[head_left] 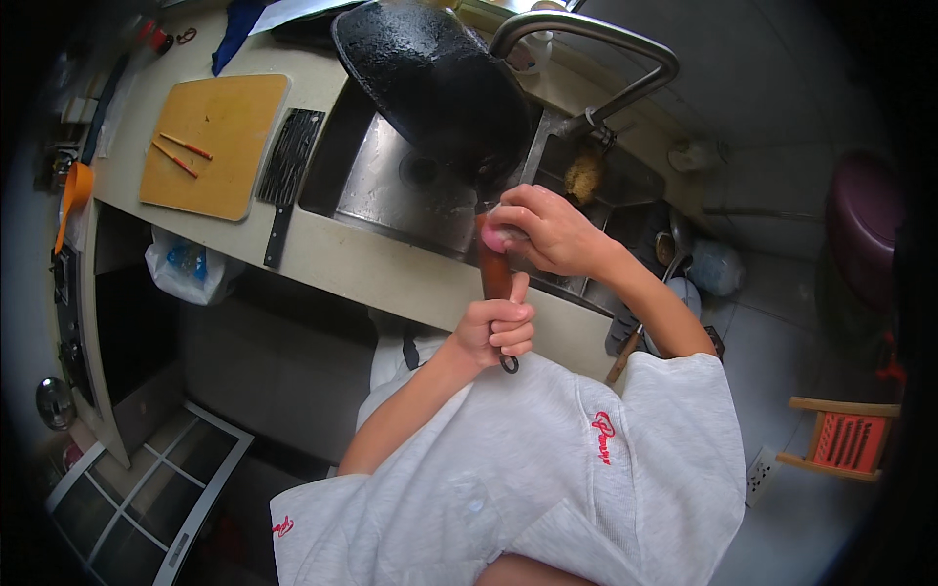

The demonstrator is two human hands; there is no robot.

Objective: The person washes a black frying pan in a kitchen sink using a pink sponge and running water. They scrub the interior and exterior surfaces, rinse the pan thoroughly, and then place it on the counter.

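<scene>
A black wok point(430, 83), wet on its surface, is tilted up over the steel sink point(376, 186). My left hand point(496, 324) is closed round the lower part of its reddish-brown handle point(495, 276), which ends in a small ring. Higher up, my right hand point(547, 230) pinches a pink and whitish pad point(495, 237), perhaps a sponge, against the handle near the wok. Part of the pad is hidden by my fingers. Above the sink arches a metal faucet point(625, 44).
A wooden cutting board point(220, 146) with a pair of chopsticks point(181, 156) lies on the left counter. Beside it rests a dark-bladed cleaver point(291, 156) with its handle over the counter's edge. A tan scrubber point(584, 176) sits by the faucet; a white bag point(186, 266) hangs below the counter.
</scene>
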